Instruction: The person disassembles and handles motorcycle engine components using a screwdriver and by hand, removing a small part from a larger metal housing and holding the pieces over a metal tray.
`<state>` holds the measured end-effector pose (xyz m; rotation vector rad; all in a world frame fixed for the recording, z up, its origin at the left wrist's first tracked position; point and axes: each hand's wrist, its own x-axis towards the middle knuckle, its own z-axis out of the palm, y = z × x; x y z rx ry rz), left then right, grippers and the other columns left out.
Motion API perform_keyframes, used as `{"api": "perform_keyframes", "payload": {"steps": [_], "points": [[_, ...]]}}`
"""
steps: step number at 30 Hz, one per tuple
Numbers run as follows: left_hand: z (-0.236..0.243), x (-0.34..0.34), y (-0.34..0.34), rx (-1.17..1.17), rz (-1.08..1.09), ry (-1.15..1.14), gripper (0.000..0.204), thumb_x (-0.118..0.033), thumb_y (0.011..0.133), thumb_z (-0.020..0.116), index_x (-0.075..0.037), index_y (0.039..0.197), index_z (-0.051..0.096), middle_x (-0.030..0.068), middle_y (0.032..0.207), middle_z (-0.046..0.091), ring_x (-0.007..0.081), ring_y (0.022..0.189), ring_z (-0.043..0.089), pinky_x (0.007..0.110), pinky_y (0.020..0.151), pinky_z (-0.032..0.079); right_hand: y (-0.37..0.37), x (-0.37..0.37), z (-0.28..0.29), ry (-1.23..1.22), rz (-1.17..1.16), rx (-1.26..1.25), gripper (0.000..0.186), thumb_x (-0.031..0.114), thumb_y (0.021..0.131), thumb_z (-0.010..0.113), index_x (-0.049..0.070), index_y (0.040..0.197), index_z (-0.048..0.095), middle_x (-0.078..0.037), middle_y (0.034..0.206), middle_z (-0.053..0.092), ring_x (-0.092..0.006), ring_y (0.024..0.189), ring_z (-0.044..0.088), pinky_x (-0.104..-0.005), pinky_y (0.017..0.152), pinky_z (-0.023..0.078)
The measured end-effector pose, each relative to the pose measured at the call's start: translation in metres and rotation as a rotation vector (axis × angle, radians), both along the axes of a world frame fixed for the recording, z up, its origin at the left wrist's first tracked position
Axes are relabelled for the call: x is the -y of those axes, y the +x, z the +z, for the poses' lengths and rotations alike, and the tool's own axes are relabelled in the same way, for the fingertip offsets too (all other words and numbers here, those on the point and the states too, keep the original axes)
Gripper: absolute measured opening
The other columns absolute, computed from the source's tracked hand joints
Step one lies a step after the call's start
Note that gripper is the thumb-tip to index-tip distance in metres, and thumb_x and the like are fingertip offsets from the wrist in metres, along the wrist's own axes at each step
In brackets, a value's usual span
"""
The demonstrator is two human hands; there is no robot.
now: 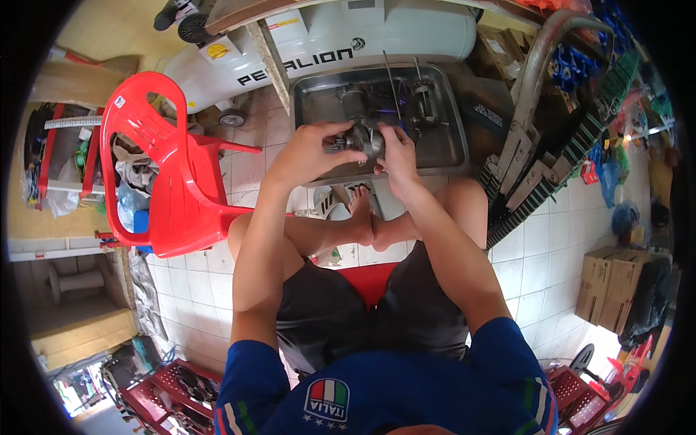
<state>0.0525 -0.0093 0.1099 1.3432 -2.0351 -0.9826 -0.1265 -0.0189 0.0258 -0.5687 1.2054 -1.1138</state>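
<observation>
My left hand [312,152] and my right hand [397,156] both grip a dull metal mechanical part [366,145] from either side, held over the near edge of a steel tray [308,98]. In the tray lie a dark cylindrical metal piece [352,100], a cylindrical tool with a thin handle [424,103] and a long thin rod [390,83]. My fingers partly hide the held part, so its shape is unclear.
A red plastic chair [181,203] stands at my left. Behind the tray are a white tank [428,32] and a wooden post [264,54]. A metal frame with green ridged strips [518,174] leans at right. Cardboard boxes [602,290] sit farther right.
</observation>
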Motion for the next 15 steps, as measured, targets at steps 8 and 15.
{"api": "perform_keyframes", "payload": {"steps": [8,15], "points": [[-0.018,0.015,-0.012,0.046,0.447,0.567,0.072,-0.062,0.093,0.047,0.006,0.088,0.071,0.0169,0.064,0.068,0.0253,0.058,0.070,0.033,0.061,0.055,0.008,-0.001,0.004,-0.282,-0.061,-0.186,0.031,0.034,0.090,0.065,0.004,0.089,0.058,-0.001,0.064,0.053,-0.0089,0.047,0.052,-0.0272,0.034,0.044],[0.009,0.010,-0.008,0.066,0.356,0.039,0.054,-0.047,0.085,0.068,0.002,0.107,0.069,0.0163,0.094,0.070,0.0254,0.089,0.069,0.033,0.085,0.054,0.006,0.001,0.008,0.040,-0.015,0.015,0.033,0.040,0.089,0.062,0.008,0.095,0.060,-0.001,0.068,0.055,-0.0119,0.049,0.052,-0.0273,0.039,0.044]]}}
